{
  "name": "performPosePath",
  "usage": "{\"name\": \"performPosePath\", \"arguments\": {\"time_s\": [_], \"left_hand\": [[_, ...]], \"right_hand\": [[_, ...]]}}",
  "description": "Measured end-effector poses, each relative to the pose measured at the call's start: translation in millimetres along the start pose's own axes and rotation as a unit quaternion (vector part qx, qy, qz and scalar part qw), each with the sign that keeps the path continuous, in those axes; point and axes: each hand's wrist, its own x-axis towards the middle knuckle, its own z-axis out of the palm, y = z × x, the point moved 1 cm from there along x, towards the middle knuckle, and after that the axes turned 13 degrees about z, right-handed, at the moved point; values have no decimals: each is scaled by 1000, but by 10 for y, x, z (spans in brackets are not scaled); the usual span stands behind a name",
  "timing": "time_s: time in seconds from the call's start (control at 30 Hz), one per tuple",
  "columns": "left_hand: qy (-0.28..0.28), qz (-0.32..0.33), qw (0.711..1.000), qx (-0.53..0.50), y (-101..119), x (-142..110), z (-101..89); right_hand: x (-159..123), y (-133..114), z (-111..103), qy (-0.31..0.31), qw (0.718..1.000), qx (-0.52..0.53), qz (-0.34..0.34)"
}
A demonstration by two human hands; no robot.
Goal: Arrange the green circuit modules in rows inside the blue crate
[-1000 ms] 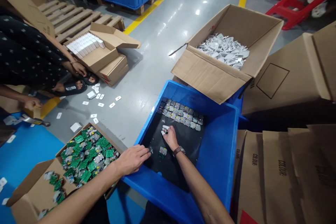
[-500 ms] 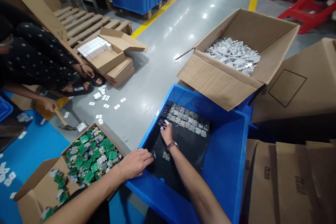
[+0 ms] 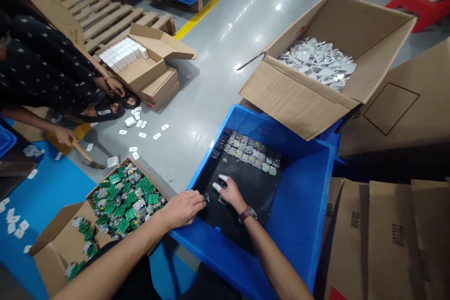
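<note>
My left hand (image 3: pixel 184 208) is closed over the near left rim of a blue tub (image 3: pixel 325 187), its fingertips partly hidden. A small greyish thing, too small to name, lies by those fingertips. Inside the tub, my right hand (image 3: pixel 230 193) is over the black bottom, with its thumb and forefinger apart and white covers on the fingertips. A green circuit board (image 3: pixel 221 203) lies just under it, partly hidden by the hand. Along the tub's far side lie rows of circuit boards with grey parts (image 3: pixel 251 152), side by side.
An open carton of loose green boards (image 3: pixel 123 197) stands left of the tub. Beyond it, a carton of pale grey plastic parts (image 3: pixel 319 63) leans open. At left another person's hand (image 3: pixel 66 137) holds a hammer (image 3: pixel 86 157). Small white plates (image 3: pixel 142 135) litter the floor.
My right hand has drawn back from the left end of the rows towards the loose board, and its fingers have parted. My left hand stays at the rim. The camera view has shifted slightly.
</note>
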Motion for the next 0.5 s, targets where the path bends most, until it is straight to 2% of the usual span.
{"name": "performPosePath", "arguments": {"time_s": [0.1,0.2,0.27,0.4,0.5], "left_hand": [[-5,-3,1000,1,-2,6,3],[-12,0,1000,14,-1,12,15],[-18,0,1000,21,1,17,18],[-29,-4,999,24,12,27,8],[-28,-7,999,19,22,32,4]], "right_hand": [[-504,287,-128,-65,977,-186,-80],[-761,453,-199,-84,949,-272,-135],[-714,448,-242,-57,953,-257,-149],[-306,234,-331,68,969,-190,-141],[1,55,-345,101,976,-160,-112]]}}
